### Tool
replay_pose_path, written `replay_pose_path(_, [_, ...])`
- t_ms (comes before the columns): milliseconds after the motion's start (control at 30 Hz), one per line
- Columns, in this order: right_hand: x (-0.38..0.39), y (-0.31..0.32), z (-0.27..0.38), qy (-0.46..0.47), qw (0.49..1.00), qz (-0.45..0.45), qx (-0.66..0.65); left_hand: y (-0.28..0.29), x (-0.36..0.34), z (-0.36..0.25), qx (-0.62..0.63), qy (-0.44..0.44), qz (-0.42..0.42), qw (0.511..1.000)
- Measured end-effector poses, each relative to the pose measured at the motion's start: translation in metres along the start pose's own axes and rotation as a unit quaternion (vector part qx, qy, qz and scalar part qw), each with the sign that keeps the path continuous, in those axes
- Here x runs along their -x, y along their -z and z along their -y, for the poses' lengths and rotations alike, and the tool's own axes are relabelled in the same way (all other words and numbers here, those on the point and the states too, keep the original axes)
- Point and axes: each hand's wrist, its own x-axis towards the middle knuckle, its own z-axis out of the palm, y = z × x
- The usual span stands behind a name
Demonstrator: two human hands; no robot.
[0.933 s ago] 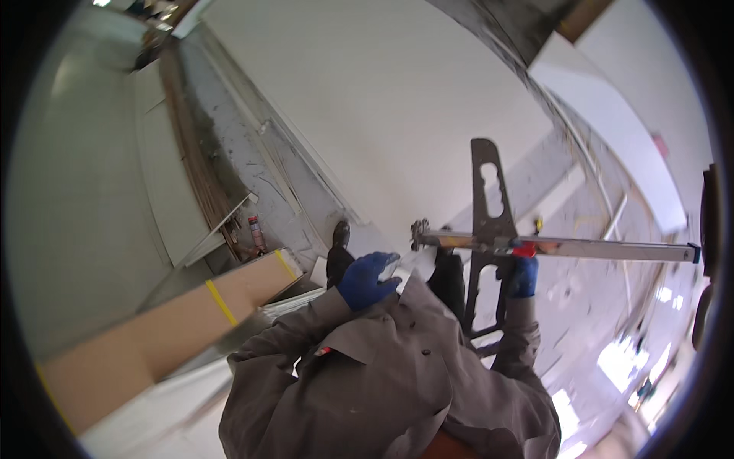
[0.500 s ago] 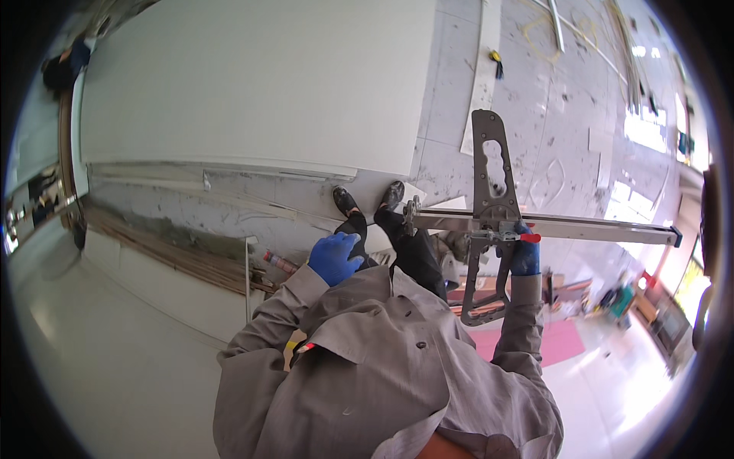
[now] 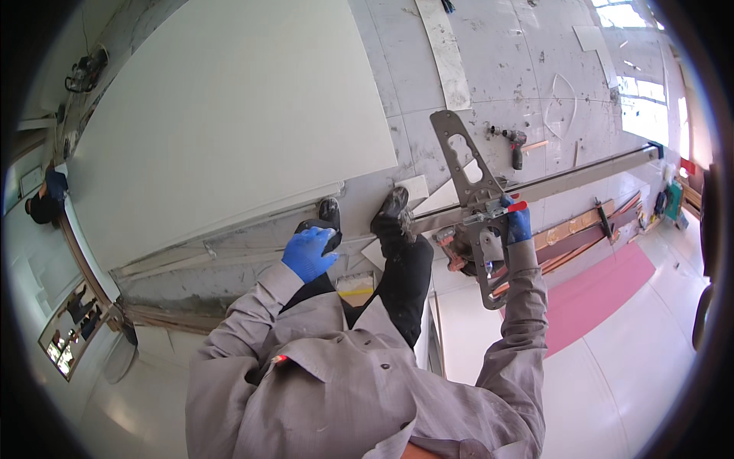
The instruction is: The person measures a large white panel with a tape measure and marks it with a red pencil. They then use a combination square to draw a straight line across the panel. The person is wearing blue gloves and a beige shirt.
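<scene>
Gripping the grey metal rail cutter at its carriage, the right hand in a blue glove is closed round the handle beside a red lever. The cutter's long rail runs from near the black shoes out to the upper right, away from the body. The left hand, also gloved, is held loosely curled with nothing in it, well apart from the cutter. A large white board lies ahead on the floor. No container is seen.
</scene>
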Motion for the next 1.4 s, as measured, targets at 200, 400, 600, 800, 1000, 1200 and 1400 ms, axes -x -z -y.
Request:
replay_pose_path(200, [-0.095, -0.007, -0.121, -0.024, 0.999, 0.005, -0.024, -0.037, -0.124, 0.074, -0.18, 0.08, -0.017, 0.98])
replay_pose_path(400, [-0.163, -0.04, -0.227, -0.045, 0.998, 0.005, -0.043, -0.051, -0.276, 0.143, -0.344, 0.138, 0.063, 0.926])
replay_pose_path(600, [-0.193, -0.039, -0.306, -0.043, 0.99, 0.033, -0.131, -0.069, -0.369, 0.174, -0.364, 0.13, 0.049, 0.921])
replay_pose_path(800, [-0.212, -0.043, -0.357, -0.033, 0.985, 0.0, -0.172, -0.084, -0.392, 0.157, -0.39, 0.135, 0.061, 0.909])
replay_pose_path(1000, [-0.217, -0.041, -0.392, -0.019, 0.981, 0.006, -0.193, -0.067, -0.406, 0.161, -0.4, 0.096, 0.103, 0.905])
replay_pose_path(1200, [-0.223, -0.027, -0.404, -0.007, 0.981, 0.005, -0.192, -0.071, -0.408, 0.15, -0.408, 0.078, 0.118, 0.902])
replay_pose_path(1400, [-0.211, -0.046, -0.362, -0.056, 0.985, 0.023, -0.162, -0.067, -0.392, 0.168, -0.408, 0.08, 0.1, 0.904])
